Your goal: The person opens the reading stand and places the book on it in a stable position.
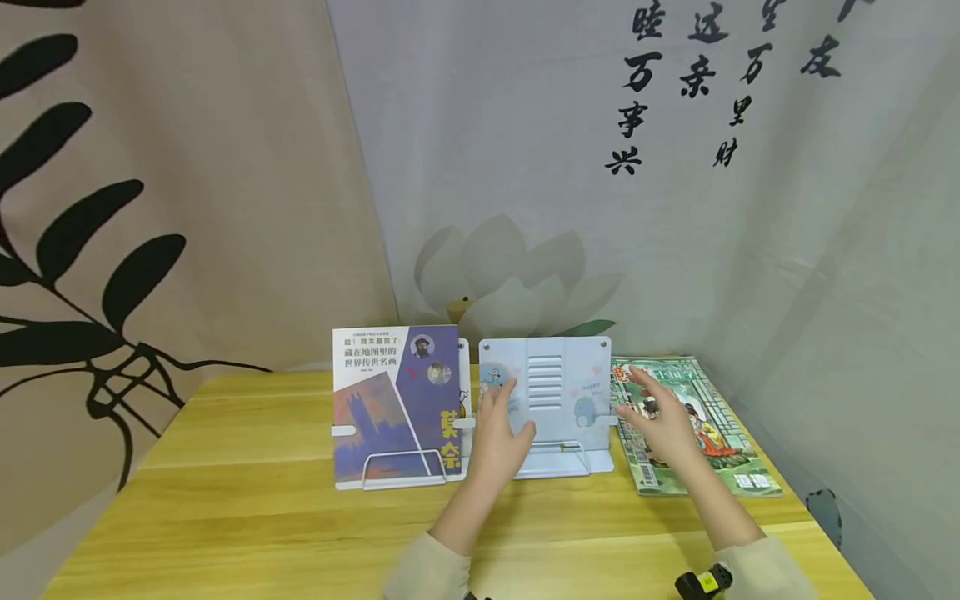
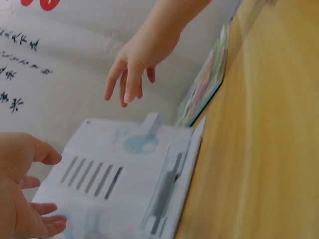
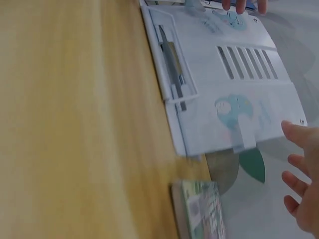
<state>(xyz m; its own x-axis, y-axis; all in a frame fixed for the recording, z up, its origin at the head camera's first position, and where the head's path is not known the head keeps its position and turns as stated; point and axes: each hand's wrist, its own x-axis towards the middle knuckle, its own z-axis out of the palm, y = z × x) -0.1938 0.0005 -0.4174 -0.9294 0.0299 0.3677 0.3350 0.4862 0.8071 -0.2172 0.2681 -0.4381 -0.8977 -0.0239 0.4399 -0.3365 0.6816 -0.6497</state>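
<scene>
A pale blue-white book stand with slots, side clips and a wire holder at its foot stands upright on the table. In front of its left part is my left hand, fingers spread and holding nothing; whether they touch the panel I cannot tell. My right hand hovers off the stand's right edge, in front of a green illustrated book. The left wrist view has the left hand beside the stand. In the right wrist view, the right hand's thumb is near the panel's corner.
Left of the stand, a purple and white book is propped upright on a similar stand, behind a wire holder and clips. A printed curtain hangs behind the wooden table.
</scene>
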